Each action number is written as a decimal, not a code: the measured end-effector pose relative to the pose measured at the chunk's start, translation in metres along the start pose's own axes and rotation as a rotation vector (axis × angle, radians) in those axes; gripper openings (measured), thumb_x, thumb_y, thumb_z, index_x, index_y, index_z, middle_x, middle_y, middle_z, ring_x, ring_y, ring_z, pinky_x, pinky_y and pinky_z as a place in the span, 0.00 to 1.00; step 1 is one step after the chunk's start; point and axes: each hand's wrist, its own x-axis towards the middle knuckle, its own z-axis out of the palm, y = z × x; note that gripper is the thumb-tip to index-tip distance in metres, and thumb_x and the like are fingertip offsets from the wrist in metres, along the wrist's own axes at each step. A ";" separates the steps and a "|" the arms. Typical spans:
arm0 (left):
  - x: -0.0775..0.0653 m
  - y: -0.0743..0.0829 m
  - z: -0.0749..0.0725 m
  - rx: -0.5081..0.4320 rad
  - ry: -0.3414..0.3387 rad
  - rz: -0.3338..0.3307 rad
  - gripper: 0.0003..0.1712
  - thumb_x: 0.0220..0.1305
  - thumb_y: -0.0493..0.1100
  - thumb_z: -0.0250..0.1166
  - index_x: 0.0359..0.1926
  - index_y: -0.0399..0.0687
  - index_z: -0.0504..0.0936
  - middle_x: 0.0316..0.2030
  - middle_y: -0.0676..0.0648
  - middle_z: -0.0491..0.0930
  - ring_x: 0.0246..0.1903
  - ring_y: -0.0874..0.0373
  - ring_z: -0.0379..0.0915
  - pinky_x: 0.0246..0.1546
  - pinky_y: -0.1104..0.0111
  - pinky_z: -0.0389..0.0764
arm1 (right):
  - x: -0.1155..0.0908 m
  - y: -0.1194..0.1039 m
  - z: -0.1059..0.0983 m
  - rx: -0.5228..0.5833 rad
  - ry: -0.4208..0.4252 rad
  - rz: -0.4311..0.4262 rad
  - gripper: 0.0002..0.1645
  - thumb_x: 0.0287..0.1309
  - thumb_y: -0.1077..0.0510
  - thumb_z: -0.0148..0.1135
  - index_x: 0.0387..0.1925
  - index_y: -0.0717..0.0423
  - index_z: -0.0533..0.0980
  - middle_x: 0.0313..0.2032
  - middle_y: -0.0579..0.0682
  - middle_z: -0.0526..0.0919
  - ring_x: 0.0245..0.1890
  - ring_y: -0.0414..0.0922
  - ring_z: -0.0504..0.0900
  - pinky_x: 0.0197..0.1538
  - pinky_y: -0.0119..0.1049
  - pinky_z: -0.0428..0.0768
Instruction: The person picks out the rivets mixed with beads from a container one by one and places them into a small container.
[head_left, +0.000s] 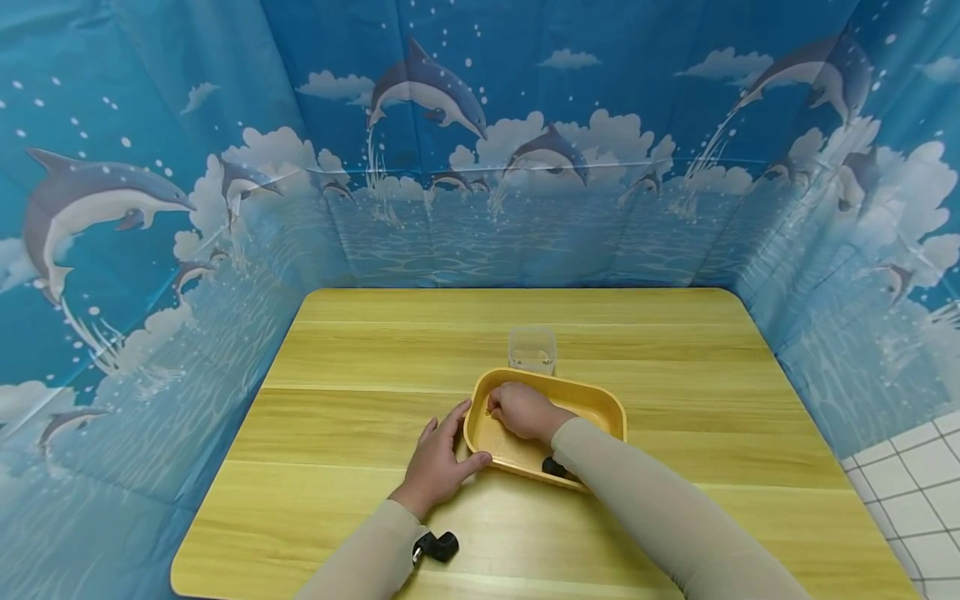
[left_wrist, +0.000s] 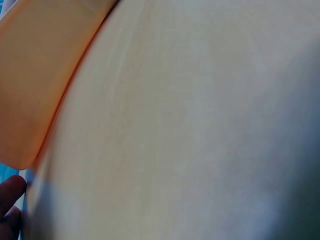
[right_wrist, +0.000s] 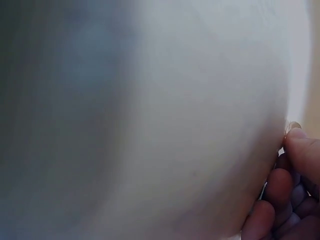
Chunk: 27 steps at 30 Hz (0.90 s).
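A yellow plastic tray (head_left: 614, 403) with rounded corners sits on the table. My left hand (head_left: 438, 468) is at its left end, fingers spread and fairly straight along the outside, thumb tip on the near rim. In the left wrist view, the fingertips (left_wrist: 11, 195) show just beyond the tray's wall (left_wrist: 42, 85). Reaching down into the tray, my right hand (head_left: 525, 410) has thumb and fingers pinched together near the left wall. Between them is a small shiny gold-coloured thing (right_wrist: 295, 125); its kind I cannot tell.
Behind the tray stands a small clear plastic box (head_left: 532, 346) with a few tiny bits in it. Black wrist-camera mounts show at the left sleeve (head_left: 382, 542) and under the right sleeve (head_left: 660, 496). The wood-grain table (head_left: 337, 433) is bordered by a dolphin-print curtain (head_left: 525, 233).
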 end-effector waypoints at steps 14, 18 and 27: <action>0.000 -0.002 0.002 -0.010 0.017 0.011 0.52 0.64 0.62 0.73 0.82 0.57 0.60 0.74 0.48 0.74 0.72 0.49 0.73 0.83 0.43 0.49 | 0.000 0.001 0.000 -0.014 -0.014 0.000 0.08 0.71 0.60 0.65 0.32 0.49 0.81 0.31 0.44 0.84 0.36 0.41 0.78 0.48 0.40 0.82; 0.000 -0.003 0.003 -0.013 0.016 0.004 0.52 0.64 0.62 0.73 0.82 0.57 0.61 0.74 0.49 0.74 0.72 0.50 0.73 0.83 0.44 0.48 | -0.001 0.001 -0.001 -0.013 -0.010 -0.003 0.09 0.72 0.60 0.64 0.32 0.49 0.80 0.30 0.44 0.83 0.34 0.40 0.77 0.46 0.39 0.81; 0.000 -0.002 0.003 -0.004 0.016 0.013 0.52 0.64 0.62 0.73 0.82 0.56 0.60 0.74 0.48 0.74 0.72 0.49 0.72 0.83 0.43 0.49 | -0.002 0.003 -0.001 0.019 0.001 0.003 0.09 0.73 0.59 0.63 0.32 0.50 0.80 0.30 0.43 0.82 0.34 0.40 0.77 0.46 0.38 0.81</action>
